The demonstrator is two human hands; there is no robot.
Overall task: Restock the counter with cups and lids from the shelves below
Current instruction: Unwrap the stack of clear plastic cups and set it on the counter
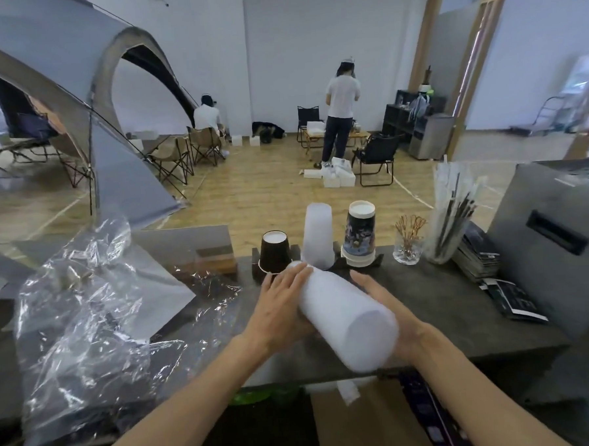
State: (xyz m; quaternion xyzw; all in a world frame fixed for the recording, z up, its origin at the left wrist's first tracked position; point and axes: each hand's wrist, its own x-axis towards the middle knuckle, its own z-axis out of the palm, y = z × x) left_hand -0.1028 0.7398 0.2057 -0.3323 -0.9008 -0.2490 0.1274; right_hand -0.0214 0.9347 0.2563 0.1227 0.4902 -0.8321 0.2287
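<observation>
I cradle the stack [346, 317] between my left hand [280, 305] and right hand [393, 315], fingers straight, its long axis running from five to eleven o'clock toward the cups [316, 240].

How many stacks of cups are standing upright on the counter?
3: a black stack on the left, a frosted white stack in the middle, a printed stack on the right. A fourth lies held in both hands.

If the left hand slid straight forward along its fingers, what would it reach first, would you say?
Probably the black upside-down cup, standing just beyond the left hand that presses the white cup stack. Depth is unclear; it might pass beside it.
</observation>
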